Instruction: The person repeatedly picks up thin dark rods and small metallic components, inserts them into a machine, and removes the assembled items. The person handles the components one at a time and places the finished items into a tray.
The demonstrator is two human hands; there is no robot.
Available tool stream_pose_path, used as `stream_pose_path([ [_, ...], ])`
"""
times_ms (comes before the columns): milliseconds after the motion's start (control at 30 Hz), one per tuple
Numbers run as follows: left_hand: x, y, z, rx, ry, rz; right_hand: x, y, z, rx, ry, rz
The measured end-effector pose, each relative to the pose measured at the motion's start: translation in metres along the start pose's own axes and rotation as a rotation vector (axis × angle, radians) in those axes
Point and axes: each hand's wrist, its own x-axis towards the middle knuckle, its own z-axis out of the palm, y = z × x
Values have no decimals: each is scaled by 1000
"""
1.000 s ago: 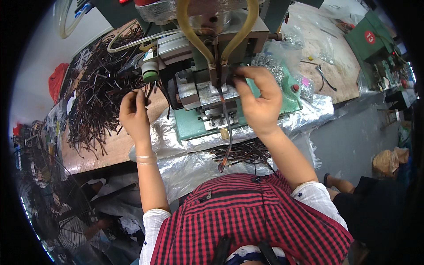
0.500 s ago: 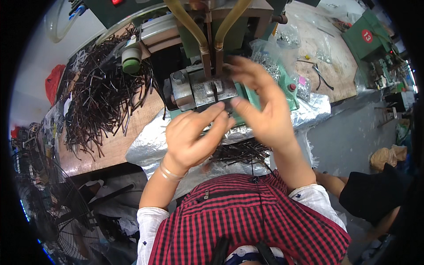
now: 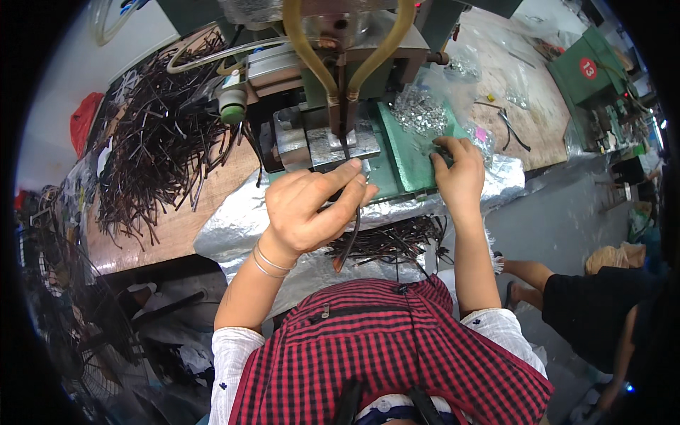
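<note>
My left hand [image 3: 308,211] pinches a slim, dark brown eyeglass temple [image 3: 348,244], its bent end hanging down toward me. The other end reaches onto the metal block [image 3: 365,144] of a machine, under two upright electrode-like bars [image 3: 342,117] fed by yellowish hoses. My right hand [image 3: 462,170] rests at a green tray [image 3: 404,159] to the right of the block, its thumb and forefinger curved and slightly apart. Small silvery metal pieces [image 3: 419,113] are heaped at the tray's far end. Whether a tiny piece lies at the right fingertips is too small to tell.
A big heap of dark temples [image 3: 159,127] covers the left of the bench. More temples [image 3: 393,239] lie on silver foil [image 3: 234,227] before me. Pliers [image 3: 511,131] and plastic bags are at the right. A green-capped fixture [image 3: 231,112] juts out left of the block. Someone stands at right.
My right hand has moved from beside the block rightward to the green tray. The upright bars have come down closer to the block. My left hand stays by the block's front, the temple now plainly showing.
</note>
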Motion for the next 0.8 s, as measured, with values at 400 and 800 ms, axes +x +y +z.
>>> stream_pose_path([
  [400, -44, -42, -83, 405, 175, -603, -11, 2, 9, 394, 73, 198],
  [800, -146, -172, -31, 882, -471, -944, -16, -6, 7, 465, 27, 235],
])
